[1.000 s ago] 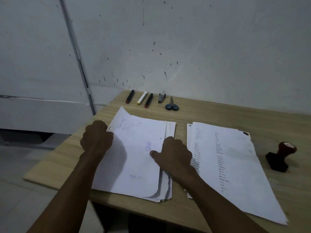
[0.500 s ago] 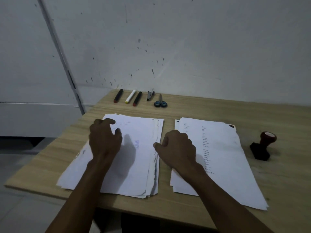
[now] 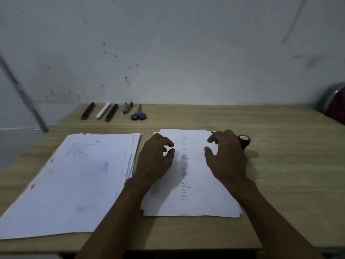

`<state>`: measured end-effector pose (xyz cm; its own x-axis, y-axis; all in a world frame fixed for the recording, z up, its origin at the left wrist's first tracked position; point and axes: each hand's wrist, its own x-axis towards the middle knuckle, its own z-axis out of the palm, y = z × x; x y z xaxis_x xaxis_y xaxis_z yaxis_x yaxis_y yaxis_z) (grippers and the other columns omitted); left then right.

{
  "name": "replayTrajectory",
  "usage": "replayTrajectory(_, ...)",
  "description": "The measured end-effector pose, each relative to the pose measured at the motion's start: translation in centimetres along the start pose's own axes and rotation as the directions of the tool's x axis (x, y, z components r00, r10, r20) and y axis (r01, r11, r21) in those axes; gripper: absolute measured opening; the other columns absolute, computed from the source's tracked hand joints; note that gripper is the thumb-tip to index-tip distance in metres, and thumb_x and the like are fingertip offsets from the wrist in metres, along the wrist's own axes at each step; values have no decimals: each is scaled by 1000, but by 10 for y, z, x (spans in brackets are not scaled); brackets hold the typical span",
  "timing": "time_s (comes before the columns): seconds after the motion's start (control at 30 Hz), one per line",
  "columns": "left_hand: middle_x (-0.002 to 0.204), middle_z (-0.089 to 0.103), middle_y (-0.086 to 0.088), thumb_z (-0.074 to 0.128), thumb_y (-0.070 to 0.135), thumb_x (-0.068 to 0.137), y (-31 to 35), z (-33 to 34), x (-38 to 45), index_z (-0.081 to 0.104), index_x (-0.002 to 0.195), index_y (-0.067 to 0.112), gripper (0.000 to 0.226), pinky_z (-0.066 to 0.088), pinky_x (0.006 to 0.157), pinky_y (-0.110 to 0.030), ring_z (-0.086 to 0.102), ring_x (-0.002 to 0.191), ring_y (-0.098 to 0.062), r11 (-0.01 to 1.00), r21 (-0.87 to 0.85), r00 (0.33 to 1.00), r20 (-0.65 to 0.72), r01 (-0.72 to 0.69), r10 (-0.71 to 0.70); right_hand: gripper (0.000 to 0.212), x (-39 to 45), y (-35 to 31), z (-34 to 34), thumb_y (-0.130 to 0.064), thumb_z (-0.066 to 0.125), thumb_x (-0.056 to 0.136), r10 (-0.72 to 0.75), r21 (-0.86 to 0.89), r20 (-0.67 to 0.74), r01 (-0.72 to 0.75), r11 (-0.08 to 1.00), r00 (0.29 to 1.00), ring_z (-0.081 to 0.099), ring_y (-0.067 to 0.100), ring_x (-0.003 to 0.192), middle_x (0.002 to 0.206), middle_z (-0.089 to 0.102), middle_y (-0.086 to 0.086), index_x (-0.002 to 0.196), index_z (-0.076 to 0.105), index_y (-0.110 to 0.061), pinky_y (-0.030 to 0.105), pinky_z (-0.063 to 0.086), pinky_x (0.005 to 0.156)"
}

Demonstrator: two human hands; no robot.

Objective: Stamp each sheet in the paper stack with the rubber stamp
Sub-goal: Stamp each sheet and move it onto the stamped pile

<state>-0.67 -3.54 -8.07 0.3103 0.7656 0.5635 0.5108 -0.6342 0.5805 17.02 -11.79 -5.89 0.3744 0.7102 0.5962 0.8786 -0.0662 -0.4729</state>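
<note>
Two paper stacks (image 3: 74,184) (image 3: 201,193) are laid side by side on the table (image 3: 289,184); markers (image 3: 101,111) and scissors (image 3: 138,114) are lined behind them, the stamp (image 3: 244,140) right

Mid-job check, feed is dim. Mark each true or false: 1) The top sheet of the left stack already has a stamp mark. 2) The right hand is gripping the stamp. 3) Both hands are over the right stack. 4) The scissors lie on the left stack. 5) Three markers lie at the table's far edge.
1) True: the left stack shows a blue mark.
2) False: the right hand, fingers spread, holds nothing; the stamp stands just behind it.
3) True: left hand too, over the right stack.
4) False: the scissors lie on the table, beyond it.
5) True: markers.
</note>
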Motion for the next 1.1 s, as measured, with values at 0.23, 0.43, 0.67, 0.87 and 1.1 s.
replayTrajectory(0.23,95,59,4,66,23,78,6,32,7,67,91,18,14,50,76,-38,60,86,-16,999,35,995,97,19,-22,62,12,41,-11,-13,75,58,151,-304,-226,-217,928,962,35,31,103,111,44,13,117,55,-14,40,38,77)
replayTrajectory(0.43,97,61,2,66,16,80,1,38,1,71,88,17,9,47,79,-33,60,93,-18,994,99,984,167,50,-67,64,12,56,-5,-20,73,62,226,-267,-261,-295,917,939,35,37,115,124,41,19,122,50,-15,46,39,82)
replayTrajectory(0.67,91,59,1,64,14,80,-1,39,-1,72,79,16,8,42,76,-28,59,88,-18,996,70,987,152,49,-59,35,11,64,0,-15,59,90,318,-139,-93,-328,934,944,52,36,107,115,56,12,122,47,-15,39,39,72)
replayTrajectory(0.87,95,58,1,62,15,82,1,39,-2,73,84,17,11,45,79,-31,58,92,-18,995,76,984,165,60,-72,31,13,52,-4,-17,62,89,213,60,-109,-208,976,971,57,34,96,107,61,10,116,47,-14,39,46,72)
replayTrajectory(1.1,96,57,4,60,18,83,3,37,-4,72,85,19,12,46,80,-35,56,94,-17,994,66,983,160,81,-91,35,10,24,0,-15,63,87,103,256,67,-117,960,992,62,22,87,94,65,4,118,51,-24,36,52,81)
